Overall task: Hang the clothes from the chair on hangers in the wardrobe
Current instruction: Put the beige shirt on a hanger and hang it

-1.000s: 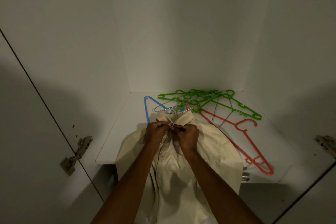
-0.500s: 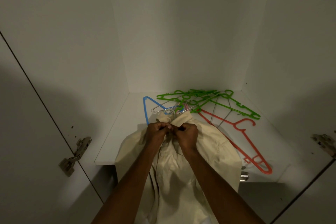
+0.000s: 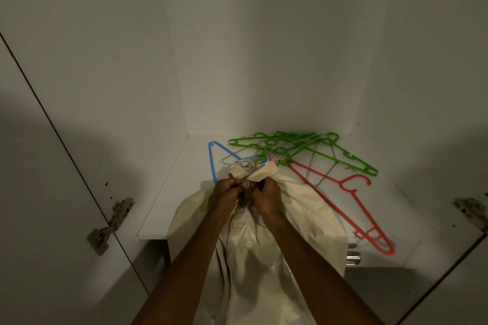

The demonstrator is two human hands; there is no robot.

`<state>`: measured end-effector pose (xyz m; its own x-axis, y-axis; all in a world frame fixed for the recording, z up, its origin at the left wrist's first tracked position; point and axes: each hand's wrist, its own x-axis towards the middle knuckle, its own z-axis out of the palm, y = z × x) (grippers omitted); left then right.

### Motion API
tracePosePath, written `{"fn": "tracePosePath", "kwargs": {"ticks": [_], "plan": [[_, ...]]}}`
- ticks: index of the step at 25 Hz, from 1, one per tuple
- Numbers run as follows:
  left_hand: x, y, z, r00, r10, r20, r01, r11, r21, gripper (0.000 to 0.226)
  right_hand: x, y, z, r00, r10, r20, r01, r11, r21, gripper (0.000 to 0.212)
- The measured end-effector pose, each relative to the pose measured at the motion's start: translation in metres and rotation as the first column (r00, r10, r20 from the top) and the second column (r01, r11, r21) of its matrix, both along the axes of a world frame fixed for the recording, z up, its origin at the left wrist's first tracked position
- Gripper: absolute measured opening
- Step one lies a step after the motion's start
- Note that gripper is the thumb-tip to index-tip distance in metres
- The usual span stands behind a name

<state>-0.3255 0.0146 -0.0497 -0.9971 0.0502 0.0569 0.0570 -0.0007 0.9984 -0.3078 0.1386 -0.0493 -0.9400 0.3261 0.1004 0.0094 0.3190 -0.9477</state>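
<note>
Both hands have closed in since a second ago: left hand (image 3: 231, 191) and right hand (image 3: 266, 194) now touch, fingers pinching the cream shirt (image 3: 264, 245) placket just below its collar. Looks like top-button fastening; the shirt isn't on the rail yet.

This is the inside of a white wardrobe (image 3: 264, 47), most likely in a bedroom at home, though nothing of the room beyond it shows. Plain white panels form the back and both sides, with doors swung open left and right on metal hinges (image 3: 111, 221). A white shelf (image 3: 169, 192) crosses the compartment, and on it lies a loose heap of clothes hangers: green plastic hangers (image 3: 330, 150), a blue hanger (image 3: 212, 161), a red hanger (image 3: 364, 219) and thin wire ones. A cream shirt (image 3: 311, 219) is draped over the shelf's front edge. The light is dim.
</note>
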Motion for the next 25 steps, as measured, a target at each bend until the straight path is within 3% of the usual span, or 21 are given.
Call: {"fn": "tracePosePath", "kwargs": {"ticks": [5, 8, 11, 13, 15, 17, 19, 22, 25], "plan": [[-0.004, 0.005, -0.003, 0.991, 0.113, -0.079, -0.121, 0.986, -0.113, 0.009, -0.007, 0.011, -0.006, 0.999, 0.042, -0.011, -0.043, 0.994, -0.104, 0.021], [-0.003, 0.008, 0.007, 0.945, 0.296, -0.136, -0.311, 0.945, -0.1, 0.017, -0.001, 0.012, 0.002, 0.998, 0.013, -0.064, -0.023, 0.987, -0.156, 0.009], [-0.012, -0.002, 0.024, 0.82, 0.517, -0.245, -0.55, 0.831, -0.086, 0.016, 0.013, 0.022, 0.009, 0.972, -0.126, -0.199, 0.117, 0.991, -0.059, 0.016], [-0.027, -0.009, 0.037, 0.801, 0.531, -0.276, -0.591, 0.774, -0.226, 0.016, 0.021, 0.035, 0.014, 0.925, -0.25, -0.286, 0.284, 0.955, 0.084, 0.016], [-0.043, -0.011, 0.045, 0.836, 0.472, -0.281, -0.549, 0.714, -0.434, 0.021, 0.023, 0.049, 0.012, 0.916, -0.31, -0.256, 0.39, 0.838, 0.381, 0.036], [-0.06, -0.009, 0.05, 0.886, 0.398, -0.236, -0.459, 0.691, -0.559, 0.021, 0.02, 0.061, 0.005, 0.927, -0.339, -0.158, 0.366, 0.735, 0.571, 0.052], [-0.076, -0.006, 0.048, 0.943, 0.293, -0.158, -0.323, 0.687, -0.651, 0.021, 0.02, 0.067, -0.001, 0.938, -0.333, -0.094, 0.319, 0.729, 0.606, 0.05], [-0.091, -0.002, 0.043, 0.989, 0.141, -0.052, -0.127, 0.6, -0.79, 0.039, 0.019, 0.076, -0.01, 0.947, -0.317, -0.045, 0.267, 0.704, 0.658, 0.044], [-0.102, -0.005, 0.044, 0.99, 0.137, 0.016, -0.069, 0.592, -0.803, 0.052, 0.016, 0.085, -0.01, 0.955, -0.297, 0.015, 0.204, 0.69, 0.695, 0.031]]}}
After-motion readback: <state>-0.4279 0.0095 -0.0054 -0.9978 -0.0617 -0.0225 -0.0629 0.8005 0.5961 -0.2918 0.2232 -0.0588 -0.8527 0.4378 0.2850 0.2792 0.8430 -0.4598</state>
